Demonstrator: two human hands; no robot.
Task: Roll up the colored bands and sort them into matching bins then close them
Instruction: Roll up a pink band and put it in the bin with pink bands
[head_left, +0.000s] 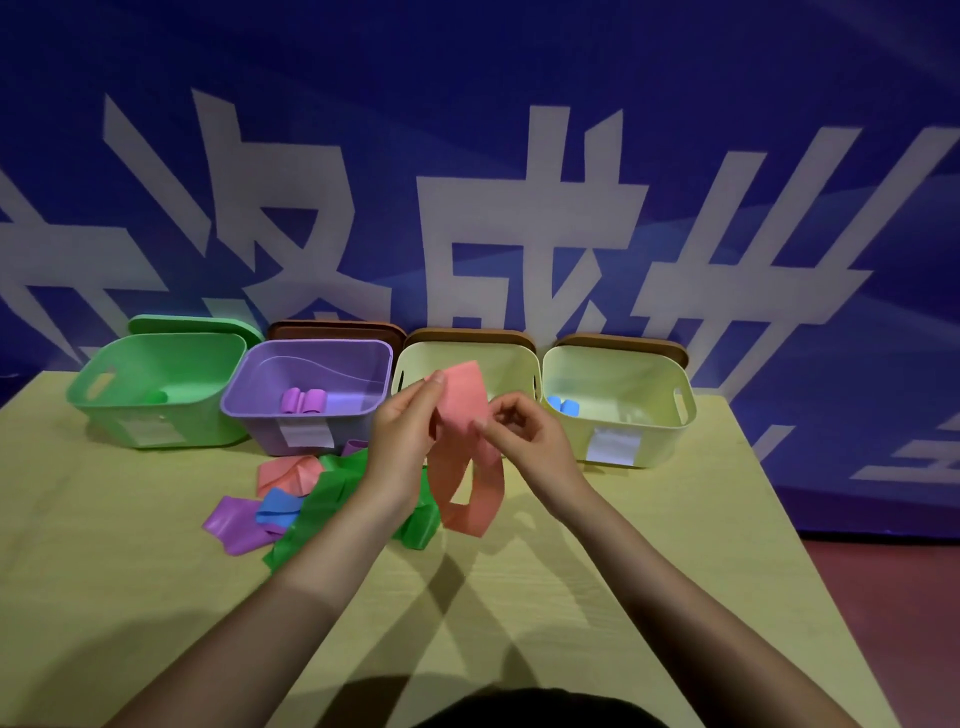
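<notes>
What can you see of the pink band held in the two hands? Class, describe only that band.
The pink band is a flat, smooth, rubbery-looking strip. Its upper end is held above the table, in front of the pale yellow bins. The left hand pinches its left edge and the right hand pinches its right edge. Below them it hangs in an open loop, still unrolled, its lower end near the green band.

A pale wooden tabletop (597, 597) is carrying four open bins along its far edge: green bin (156, 410), purple bin (311, 421), two cream bins (415, 364) (618, 441); loose bands are lying in a pile (306, 509) nearer, left of centre.
</notes>
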